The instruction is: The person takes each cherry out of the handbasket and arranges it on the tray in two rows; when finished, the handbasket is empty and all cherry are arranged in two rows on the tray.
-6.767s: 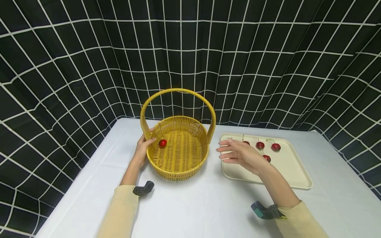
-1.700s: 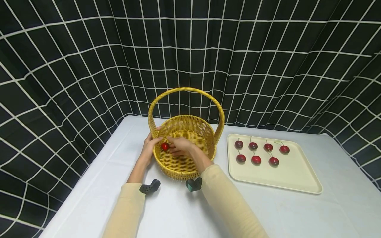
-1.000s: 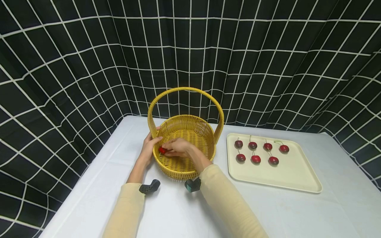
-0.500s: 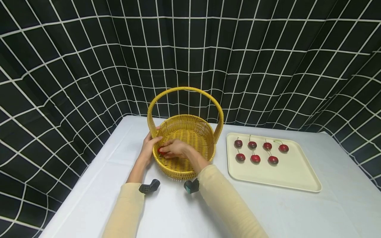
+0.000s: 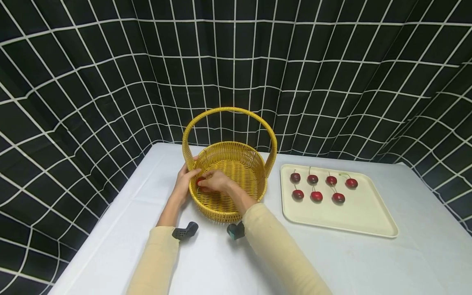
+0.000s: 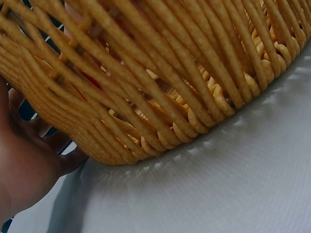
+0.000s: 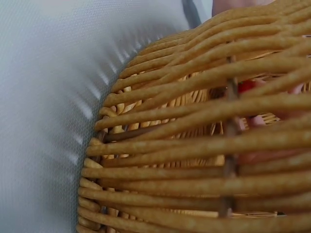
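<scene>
A round yellow wicker basket (image 5: pixel 232 149) with a tall arched handle stands on the white-covered table. My left hand (image 5: pixel 181 182) grips its left side, thumb over the rim and fingers outside. Inside, my right hand (image 5: pixel 216 181) reaches to the left wall and pinches a red cherry (image 5: pixel 200 180), which the fingers partly cover. Woven strands fill the left wrist view, with the left hand (image 6: pixel 29 160) against the basket wall (image 6: pixel 160 82). Through the weave in the right wrist view, a bit of the red cherry (image 7: pixel 246 86) shows near blurred fingers.
Right of the basket lies a cream tray (image 5: pixel 363 213). Several dark red cherries with stems sit on it in two rows, among them a brighter cherry (image 5: pixel 316 196). A black curtain (image 5: pixel 236 49) with a white grid hangs behind and along both sides.
Since the earliest frame, my right hand has gone from beside the tray into the basket. It has taken hold of the cherry and shifted it slightly. The left hand stays on the basket.
</scene>
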### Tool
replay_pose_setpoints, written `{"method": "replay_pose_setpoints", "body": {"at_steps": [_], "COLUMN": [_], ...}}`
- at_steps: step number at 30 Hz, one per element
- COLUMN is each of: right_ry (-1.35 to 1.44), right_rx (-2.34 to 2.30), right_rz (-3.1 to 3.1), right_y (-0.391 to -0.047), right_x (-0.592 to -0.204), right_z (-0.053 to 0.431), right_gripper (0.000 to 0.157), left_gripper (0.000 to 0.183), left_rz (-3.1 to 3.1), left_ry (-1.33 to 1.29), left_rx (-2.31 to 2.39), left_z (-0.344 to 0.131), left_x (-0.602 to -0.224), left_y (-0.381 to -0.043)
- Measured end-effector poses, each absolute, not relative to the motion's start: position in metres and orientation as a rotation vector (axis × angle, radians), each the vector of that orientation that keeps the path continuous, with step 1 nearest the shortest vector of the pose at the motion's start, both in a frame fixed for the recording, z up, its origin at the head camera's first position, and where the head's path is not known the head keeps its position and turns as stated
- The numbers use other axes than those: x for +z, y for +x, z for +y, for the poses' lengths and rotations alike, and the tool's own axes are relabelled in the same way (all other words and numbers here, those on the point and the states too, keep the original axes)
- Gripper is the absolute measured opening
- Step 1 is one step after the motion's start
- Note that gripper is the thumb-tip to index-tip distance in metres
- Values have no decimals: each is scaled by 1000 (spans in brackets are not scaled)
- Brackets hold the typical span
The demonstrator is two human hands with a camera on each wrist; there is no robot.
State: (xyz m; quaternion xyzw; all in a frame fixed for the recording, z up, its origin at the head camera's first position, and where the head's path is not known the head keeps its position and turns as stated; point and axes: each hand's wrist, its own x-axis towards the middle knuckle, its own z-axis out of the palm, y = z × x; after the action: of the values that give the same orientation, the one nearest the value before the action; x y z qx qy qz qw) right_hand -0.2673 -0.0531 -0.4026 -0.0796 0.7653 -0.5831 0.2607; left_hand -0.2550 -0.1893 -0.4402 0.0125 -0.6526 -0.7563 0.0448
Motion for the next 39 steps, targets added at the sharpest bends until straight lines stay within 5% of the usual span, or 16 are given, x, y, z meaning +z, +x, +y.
{"method": "replay_pose_setpoints", "body": {"at_steps": [13, 39], "right_ry": [-173, -177], "right_rx": [-1658, -1775], "right_rz": [1975, 1856], "right_y": [-272, -282], "right_x": [-401, -367], "right_z": [-44, 24], "right_gripper": [23, 36], "left_gripper": [51, 54], "left_rz": [-2009, -2010], "left_ry": [33, 61], "left_rx": [-2305, -2299], "left_z": [-189, -189], "left_x": [-440, -439], "left_y": [-255, -254]}}
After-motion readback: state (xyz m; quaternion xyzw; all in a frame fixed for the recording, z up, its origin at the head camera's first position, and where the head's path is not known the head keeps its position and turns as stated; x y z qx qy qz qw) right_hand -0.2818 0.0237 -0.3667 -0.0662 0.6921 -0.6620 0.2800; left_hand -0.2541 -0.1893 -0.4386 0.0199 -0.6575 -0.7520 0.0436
